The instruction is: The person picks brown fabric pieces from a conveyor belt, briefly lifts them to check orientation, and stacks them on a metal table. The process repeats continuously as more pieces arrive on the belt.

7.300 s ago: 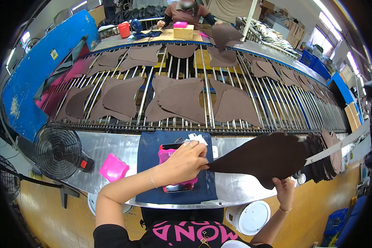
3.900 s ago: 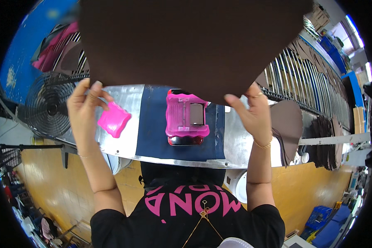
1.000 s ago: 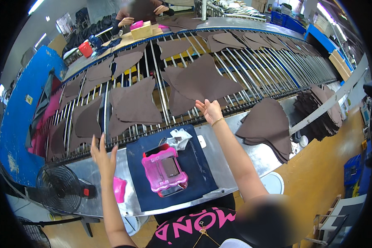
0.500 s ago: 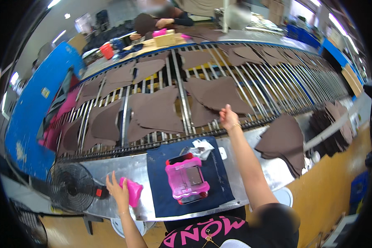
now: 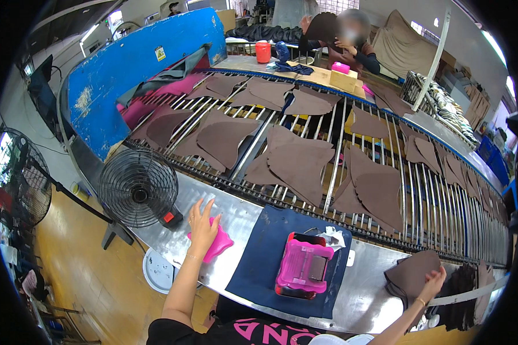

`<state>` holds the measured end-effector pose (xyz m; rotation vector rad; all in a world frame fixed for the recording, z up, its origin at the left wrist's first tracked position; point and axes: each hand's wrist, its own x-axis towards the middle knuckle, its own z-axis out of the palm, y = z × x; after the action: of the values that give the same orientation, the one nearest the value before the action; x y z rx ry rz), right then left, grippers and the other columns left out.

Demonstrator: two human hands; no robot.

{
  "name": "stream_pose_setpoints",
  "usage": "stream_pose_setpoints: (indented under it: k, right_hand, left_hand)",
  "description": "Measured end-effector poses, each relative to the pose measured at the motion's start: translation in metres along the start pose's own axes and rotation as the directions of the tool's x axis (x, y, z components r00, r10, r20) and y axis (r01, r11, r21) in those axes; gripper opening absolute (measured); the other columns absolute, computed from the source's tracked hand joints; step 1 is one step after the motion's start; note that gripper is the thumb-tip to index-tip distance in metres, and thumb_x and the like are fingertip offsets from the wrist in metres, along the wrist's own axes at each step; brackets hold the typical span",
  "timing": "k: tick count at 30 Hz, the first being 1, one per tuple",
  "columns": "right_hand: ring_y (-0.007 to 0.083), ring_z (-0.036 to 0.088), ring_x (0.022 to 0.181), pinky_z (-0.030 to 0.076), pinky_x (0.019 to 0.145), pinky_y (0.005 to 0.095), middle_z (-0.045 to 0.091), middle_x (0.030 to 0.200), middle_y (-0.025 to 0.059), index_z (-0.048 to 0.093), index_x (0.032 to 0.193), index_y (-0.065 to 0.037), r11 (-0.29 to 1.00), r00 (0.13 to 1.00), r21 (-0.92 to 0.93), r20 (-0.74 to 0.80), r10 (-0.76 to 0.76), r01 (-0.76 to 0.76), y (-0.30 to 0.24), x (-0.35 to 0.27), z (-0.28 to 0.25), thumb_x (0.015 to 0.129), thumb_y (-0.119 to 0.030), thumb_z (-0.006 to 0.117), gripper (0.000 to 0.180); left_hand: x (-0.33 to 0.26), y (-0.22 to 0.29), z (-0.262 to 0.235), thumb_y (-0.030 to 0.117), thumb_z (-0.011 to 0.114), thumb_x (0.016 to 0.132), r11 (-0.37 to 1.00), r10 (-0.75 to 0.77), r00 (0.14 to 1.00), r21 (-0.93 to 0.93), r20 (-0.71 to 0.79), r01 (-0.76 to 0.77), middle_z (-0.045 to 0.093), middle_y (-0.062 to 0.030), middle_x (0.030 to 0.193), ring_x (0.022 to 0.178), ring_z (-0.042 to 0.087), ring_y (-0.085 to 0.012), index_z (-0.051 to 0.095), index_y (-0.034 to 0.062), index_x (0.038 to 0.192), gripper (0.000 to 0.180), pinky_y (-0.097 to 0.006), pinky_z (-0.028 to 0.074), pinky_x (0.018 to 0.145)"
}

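Observation:
My left hand (image 5: 202, 220) lies flat, fingers apart, on a pink pad (image 5: 217, 245) on the steel bench (image 5: 236, 217). Far to the right, my right hand (image 5: 432, 281) rests on a stack of brown cut leather pieces (image 5: 410, 274) at the bench's right end; whether it grips the top piece I cannot tell. Between the hands a pink box-shaped tool (image 5: 303, 270) sits on a dark blue mat (image 5: 286, 265). Beyond the bench, several brown leather pieces (image 5: 300, 163) lie spread on a roller conveyor (image 5: 334, 138).
A black fan (image 5: 138, 188) stands at the bench's left end, a bigger one (image 5: 18, 178) further left. A blue machine housing (image 5: 133, 62) borders the conveyor. Another person (image 5: 346, 40) works at the far side by a red container (image 5: 263, 52). A white disc (image 5: 157, 272) lies on the wooden floor.
My view has swung left. My right hand has come back from the conveyor to the brown stack at the right. My left hand has settled on the pink pad.

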<state>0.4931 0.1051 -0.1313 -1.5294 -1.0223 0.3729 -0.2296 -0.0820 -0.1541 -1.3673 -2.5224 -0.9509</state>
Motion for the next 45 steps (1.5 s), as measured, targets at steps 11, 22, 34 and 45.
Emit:
stream_pose_setpoints:
  k: [11, 22, 34, 45]
  right_hand:
    - [0.0313, 0.054, 0.114, 0.043, 0.096, 0.0404, 0.059, 0.123, 0.0149, 0.058, 0.119, -0.002, 0.282, 0.982, -0.957, 0.009, -0.191, 0.064, 0.045, -0.04, -0.024, 0.097, -0.027, 0.042, 0.037]
    - [0.0273, 0.057, 0.111, 0.045, 0.092, 0.0405, 0.062, 0.12, 0.0074, 0.061, 0.116, -0.011, 0.347, 0.968, -0.933, -0.171, -0.186, -0.098, 0.025, -0.048, -0.024, 0.094, -0.027, 0.044, 0.032]
    - [0.0252, 0.054, 0.116, 0.043, 0.092, 0.0478, 0.057, 0.125, 0.0052, 0.054, 0.12, -0.021, 0.241, 0.97, -0.947, -0.235, -0.063, -0.214, 0.017, -0.045, -0.007, 0.094, -0.031, 0.044, 0.029]
    - [0.0319, 0.06, 0.097, 0.048, 0.082, 0.0436, 0.063, 0.105, 0.0135, 0.06, 0.104, -0.01, 0.249, 0.945, -0.96, -0.194, -0.265, -0.128, 0.046, -0.024, -0.018, 0.09, -0.021, 0.047, 0.022]
  left_hand:
    - [0.037, 0.003, 0.022, 0.015, 0.059, 0.087, 0.998, 0.057, 0.998, -0.016, -0.04, -0.058, 0.052, -0.0092, 0.121, 0.119, 0.043, -0.0326, 0.066, 0.0068, 0.085, 0.011, -0.047, 0.034, 0.098]
    - [0.042, 0.003, 0.046, 0.023, 0.062, 0.084, 1.0, 0.023, 0.999, -0.006, 0.029, -0.022, 0.059, -0.0109, 0.096, 0.095, 0.055, -0.0303, 0.064, 0.0035, 0.077, 0.021, -0.043, 0.043, 0.084]
    - [0.045, -0.003, 0.045, 0.023, 0.065, 0.082, 0.999, 0.001, 0.999, -0.04, 0.04, 0.0, 0.059, -0.0091, 0.096, 0.098, 0.054, -0.0296, 0.066, 0.0061, 0.082, 0.017, -0.042, 0.042, 0.087]
    - [0.042, 0.003, 0.045, 0.022, 0.065, 0.081, 0.998, -0.011, 0.999, -0.054, 0.051, 0.014, 0.058, -0.0087, 0.095, 0.099, 0.054, -0.0294, 0.067, 0.0069, 0.081, 0.016, -0.043, 0.041, 0.087]
